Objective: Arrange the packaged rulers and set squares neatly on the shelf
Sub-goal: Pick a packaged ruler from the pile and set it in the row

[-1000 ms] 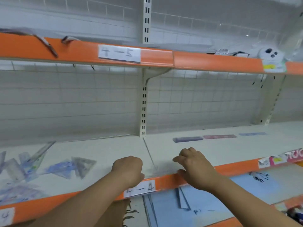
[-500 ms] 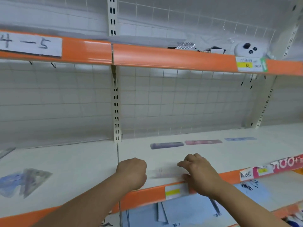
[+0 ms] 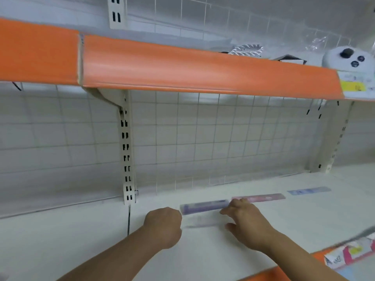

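Left hand (image 3: 164,225) curled at pale ruler (image 3: 199,221) left end, right hand (image 3: 246,223) loosely bent at other end; grips unclear

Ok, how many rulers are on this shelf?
4: purple ruler, pink ruler, blue ruler in a row at the back; pale ruler, blurred, between left hand and right hand. Others may be hidden.

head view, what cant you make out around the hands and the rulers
All in the head view:
Left hand: fingers hidden behind its own back, grip unclear.
Right hand: blurred, a pinch on the pale packet unclear.
Print on that packet: lost to motion blur.
Price label on the upper shelf: smeared, cut by the right edge.
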Available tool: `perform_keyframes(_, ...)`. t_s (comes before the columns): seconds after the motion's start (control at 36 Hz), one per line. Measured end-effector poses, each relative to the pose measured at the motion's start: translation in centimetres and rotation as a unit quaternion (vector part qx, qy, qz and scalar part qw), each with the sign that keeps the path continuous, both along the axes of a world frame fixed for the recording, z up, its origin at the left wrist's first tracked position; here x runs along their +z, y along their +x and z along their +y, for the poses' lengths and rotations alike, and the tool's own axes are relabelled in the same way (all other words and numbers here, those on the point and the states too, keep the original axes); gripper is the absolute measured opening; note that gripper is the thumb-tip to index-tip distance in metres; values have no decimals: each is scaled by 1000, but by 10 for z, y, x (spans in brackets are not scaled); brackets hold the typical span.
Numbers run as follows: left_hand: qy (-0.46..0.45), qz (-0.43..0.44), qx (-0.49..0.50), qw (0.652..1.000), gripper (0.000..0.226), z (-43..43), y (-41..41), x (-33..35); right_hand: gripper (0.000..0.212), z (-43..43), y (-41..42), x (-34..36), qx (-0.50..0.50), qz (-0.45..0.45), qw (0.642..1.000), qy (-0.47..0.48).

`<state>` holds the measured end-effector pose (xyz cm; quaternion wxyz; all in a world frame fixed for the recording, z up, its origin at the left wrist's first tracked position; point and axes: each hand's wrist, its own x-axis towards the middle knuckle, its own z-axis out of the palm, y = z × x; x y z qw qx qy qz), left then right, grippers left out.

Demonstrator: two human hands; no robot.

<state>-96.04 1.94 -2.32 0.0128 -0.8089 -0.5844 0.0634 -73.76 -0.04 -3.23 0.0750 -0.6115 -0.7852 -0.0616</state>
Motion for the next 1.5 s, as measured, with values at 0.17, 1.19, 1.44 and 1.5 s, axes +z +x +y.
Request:
perform_keyframes(0.17,-18,-2,31,999,26,12,0,-4,35,44,1,-4,30,14,999,4)
perform_keyframes(1.19,-17,27,220,975,28,6,56,-1,27,122,14,-22,195,21,975,-103)
perform_keyframes(1.44,-7,18,253,967,22,-2,54,-3,37,107,-2,-4,231,60,969,-59)
perform_keyframes(1.5,-3,16,261,965,19,-7,53,-2,36,101,-11,1,252,74,964,-50)
